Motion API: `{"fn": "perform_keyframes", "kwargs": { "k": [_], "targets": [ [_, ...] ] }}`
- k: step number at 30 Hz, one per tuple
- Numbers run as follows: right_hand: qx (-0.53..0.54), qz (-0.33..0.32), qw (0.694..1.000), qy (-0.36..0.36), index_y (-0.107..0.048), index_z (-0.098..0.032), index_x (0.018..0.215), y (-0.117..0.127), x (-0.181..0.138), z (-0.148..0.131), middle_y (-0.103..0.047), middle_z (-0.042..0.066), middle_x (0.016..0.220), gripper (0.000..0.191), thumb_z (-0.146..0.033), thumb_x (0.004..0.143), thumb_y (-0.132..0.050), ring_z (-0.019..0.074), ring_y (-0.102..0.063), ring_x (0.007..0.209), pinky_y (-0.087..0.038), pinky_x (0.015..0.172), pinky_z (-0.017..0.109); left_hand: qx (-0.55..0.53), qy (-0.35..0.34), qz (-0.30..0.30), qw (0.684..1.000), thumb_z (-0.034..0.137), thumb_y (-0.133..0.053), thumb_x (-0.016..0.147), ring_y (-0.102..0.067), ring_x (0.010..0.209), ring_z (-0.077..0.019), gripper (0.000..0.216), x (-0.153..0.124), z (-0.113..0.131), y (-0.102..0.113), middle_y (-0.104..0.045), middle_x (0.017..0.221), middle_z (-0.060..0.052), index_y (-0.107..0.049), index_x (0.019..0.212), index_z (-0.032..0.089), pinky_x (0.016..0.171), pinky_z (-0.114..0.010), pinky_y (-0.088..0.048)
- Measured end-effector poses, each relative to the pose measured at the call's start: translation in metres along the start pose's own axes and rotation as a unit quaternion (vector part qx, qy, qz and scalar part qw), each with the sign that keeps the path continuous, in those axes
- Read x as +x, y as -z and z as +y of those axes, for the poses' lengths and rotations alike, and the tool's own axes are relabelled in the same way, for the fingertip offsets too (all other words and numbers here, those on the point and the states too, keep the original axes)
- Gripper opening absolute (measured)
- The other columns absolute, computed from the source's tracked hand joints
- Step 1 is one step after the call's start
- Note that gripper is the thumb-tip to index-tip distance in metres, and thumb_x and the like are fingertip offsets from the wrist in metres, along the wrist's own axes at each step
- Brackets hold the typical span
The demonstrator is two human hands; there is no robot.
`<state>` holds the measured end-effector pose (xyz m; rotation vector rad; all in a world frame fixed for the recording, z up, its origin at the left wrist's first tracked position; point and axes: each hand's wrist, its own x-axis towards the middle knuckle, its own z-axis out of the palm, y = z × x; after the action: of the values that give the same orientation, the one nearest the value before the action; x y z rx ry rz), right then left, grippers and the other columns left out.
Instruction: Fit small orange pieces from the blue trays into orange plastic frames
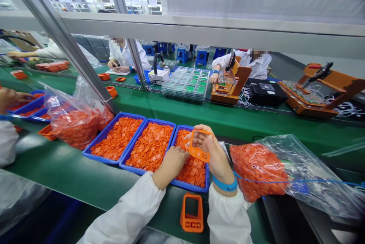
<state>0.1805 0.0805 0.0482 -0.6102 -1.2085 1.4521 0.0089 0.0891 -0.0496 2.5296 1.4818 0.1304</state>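
Note:
My right hand [218, 160] grips an orange plastic frame [205, 156] with a large window opening, held up over the right-hand blue tray [207, 183]. Close beside it, my left hand [174, 163] reaches over the same tray with its fingers curled down at the small orange plastic pieces [189, 171]. Whatever those fingertips hold, if anything, is hidden. A second orange housing [192, 213] rests on the green bench in front of the tray, its window and small cut-outs showing. A blue wrist strap [225, 186] circles my right wrist.
Two more blue trays, a middle one [123, 165] and a left one [85, 154], hold similar pieces. Bags of orange parts lie left [75, 124] and right [258, 168]. A blue cord [265, 180] runs rightward from my wrist. Co-workers sit across the green conveyor [159, 109] and at left.

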Motion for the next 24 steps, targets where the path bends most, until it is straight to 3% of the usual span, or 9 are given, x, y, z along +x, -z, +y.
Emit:
{"fn": "perform_keyframes", "kwargs": {
  "k": [5, 11, 18, 24],
  "targets": [
    [0.002, 0.008, 1.0, 0.002, -0.066, -0.029, 0.132, 0.0001, -0.0012, 0.0, -0.077, 0.008, 0.115, 0.05, -0.07, 0.104, -0.055, 0.0221, -0.074, 0.101, -0.059, 0.09, 0.037, 0.01, 0.027, -0.02, 0.999, 0.008, -0.061, 0.098, -0.08, 0.085, -0.0316, 0.021, -0.0021, 0.0029, 0.0019, -0.081, 0.087, -0.018, -0.082, 0.095, 0.013, 0.086, -0.044, -0.06],
    [0.017, 0.002, 1.0, -0.003, -0.071, -0.029, 0.126, -0.0052, -0.0012, -0.005, -0.078, 0.006, 0.107, 0.051, -0.072, 0.101, -0.061, 0.0186, -0.074, 0.094, -0.06, 0.088, 0.032, 0.003, 0.028, -0.024, 0.999, 0.015, -0.067, 0.098, -0.079, 0.09, -0.0306, 0.014, -0.0041, 0.0003, 0.0023, -0.081, 0.09, -0.015, -0.081, 0.1, 0.015, 0.089, -0.042, -0.058],
    [0.023, -0.005, 1.0, -0.003, -0.071, -0.029, 0.126, -0.0064, -0.0006, -0.0053, -0.079, 0.007, 0.107, 0.051, -0.072, 0.099, -0.063, 0.0201, -0.074, 0.093, -0.063, 0.088, 0.034, -0.011, 0.017, -0.012, 1.0, 0.009, -0.063, 0.098, -0.076, 0.103, -0.0313, 0.021, -0.0041, -0.002, -0.0028, -0.081, 0.097, -0.016, -0.08, 0.108, 0.015, 0.092, -0.041, -0.055],
    [0.02, -0.006, 1.0, 0.003, -0.071, -0.027, 0.127, -0.0047, -0.001, -0.0047, -0.077, 0.008, 0.106, 0.051, -0.07, 0.101, -0.063, 0.0201, -0.073, 0.093, -0.062, 0.09, 0.035, -0.032, 0.004, -0.003, 0.999, 0.008, -0.062, 0.098, -0.075, 0.104, -0.0339, 0.02, -0.0045, -0.0026, -0.0049, -0.08, 0.1, -0.018, -0.08, 0.104, 0.014, 0.095, -0.045, -0.054]
  ]
}}
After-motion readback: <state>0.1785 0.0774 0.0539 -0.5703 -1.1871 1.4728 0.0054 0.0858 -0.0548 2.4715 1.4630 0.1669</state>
